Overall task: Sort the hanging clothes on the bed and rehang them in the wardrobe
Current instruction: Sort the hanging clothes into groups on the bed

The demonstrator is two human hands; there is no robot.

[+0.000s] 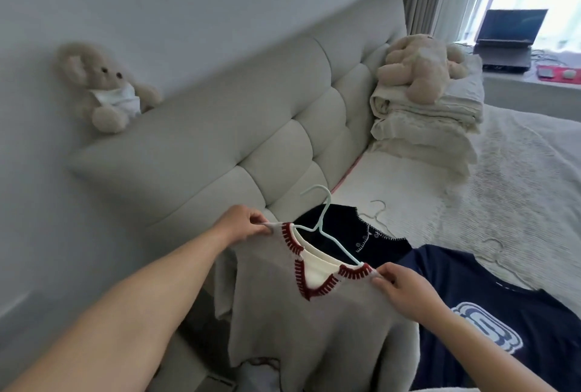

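A grey knitted V-neck vest with dark red blanket-stitch trim [301, 322] is held up off the white textured bed [518, 190], near its headboard-side edge, on a pale mint wire hanger [327, 234]. The left hand [243, 223] is pinched shut on one shoulder of the vest, the right hand [405, 289] pinched shut on the other. The shoulder line, the long axis, runs from upper left down to lower right; the hook points up toward the headboard, the hem hangs down toward the wearer. Progress is judged early: a black buttoned cardigan [355, 236] and a navy printed T-shirt [490, 306] lie on the bed unhung, with two bare white hangers [377, 212] beside them. No wardrobe is in view; nothing is seen rehung.
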